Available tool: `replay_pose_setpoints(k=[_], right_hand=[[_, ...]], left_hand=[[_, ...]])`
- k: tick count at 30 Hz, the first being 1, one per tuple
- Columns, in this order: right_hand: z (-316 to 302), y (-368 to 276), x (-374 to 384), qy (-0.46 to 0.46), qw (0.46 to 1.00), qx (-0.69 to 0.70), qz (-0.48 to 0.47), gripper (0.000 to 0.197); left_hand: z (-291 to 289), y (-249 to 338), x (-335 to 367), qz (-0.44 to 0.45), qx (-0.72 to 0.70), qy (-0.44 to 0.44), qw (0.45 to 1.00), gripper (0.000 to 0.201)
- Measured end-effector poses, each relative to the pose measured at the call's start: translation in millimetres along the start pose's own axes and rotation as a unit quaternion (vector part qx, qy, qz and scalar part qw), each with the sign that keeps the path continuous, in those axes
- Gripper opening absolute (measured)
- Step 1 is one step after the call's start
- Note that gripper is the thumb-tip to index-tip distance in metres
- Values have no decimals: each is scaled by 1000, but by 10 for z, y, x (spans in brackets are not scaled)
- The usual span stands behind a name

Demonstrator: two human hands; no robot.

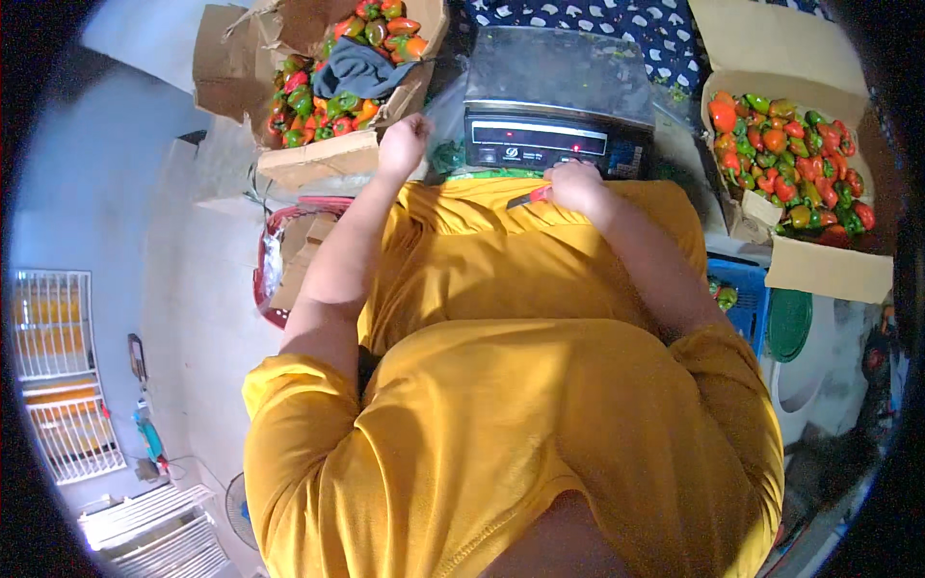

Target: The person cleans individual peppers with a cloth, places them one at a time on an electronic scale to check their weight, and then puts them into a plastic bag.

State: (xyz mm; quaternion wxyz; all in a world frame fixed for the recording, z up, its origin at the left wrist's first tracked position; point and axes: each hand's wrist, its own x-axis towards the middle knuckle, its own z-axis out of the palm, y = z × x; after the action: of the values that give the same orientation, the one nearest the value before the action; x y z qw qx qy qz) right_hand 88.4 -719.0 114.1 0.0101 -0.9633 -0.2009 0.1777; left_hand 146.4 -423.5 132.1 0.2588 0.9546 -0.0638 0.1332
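Note:
In my right hand (578,187) is a small red-handled knife (529,197), its dark blade pointing left across the yellow cloth over my lap. That hand is closed and sits at the front of a digital weighing scale (559,82) with a flat metal platform. My left hand (406,144) is curled closed beside the near flap of an open cardboard box (318,159); whether anything is inside its fingers is hidden. Red, green and orange peppers (332,108) fill that box, with a dark grey cloth (358,71) lying on them.
Another open cardboard box (829,258) of mixed peppers (792,164) stands at the right. Below it are a blue crate (747,289) and a green round lid (790,326). A red basket (260,275) holding cardboard pieces is at my left. Patterned dark cloth (617,29) lies behind the scale.

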Motion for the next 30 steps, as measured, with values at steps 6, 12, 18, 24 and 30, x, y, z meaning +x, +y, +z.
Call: replay_pose_setpoints(k=[6,12,18,24,30], right_hand=[[-217,81,-162,-20,999,-15,31,44],[-314,12,-520,2,1000,10,18,44],[13,281,-502,100,994,32,-28,36],[-312,179,-571,86,994,66,7,33],[-503,16,-143,-18,858,510,-68,38]], left_hand=[[-273,-19,-33,-72,-11,-33,997,41],[-349,-339,-57,-125,-207,9,970,35],[-444,-86,-149,-179,-362,-37,914,31],[-570,175,-99,-142,-442,-44,885,24],[-437,797,-324,144,-199,-71,967,18]])
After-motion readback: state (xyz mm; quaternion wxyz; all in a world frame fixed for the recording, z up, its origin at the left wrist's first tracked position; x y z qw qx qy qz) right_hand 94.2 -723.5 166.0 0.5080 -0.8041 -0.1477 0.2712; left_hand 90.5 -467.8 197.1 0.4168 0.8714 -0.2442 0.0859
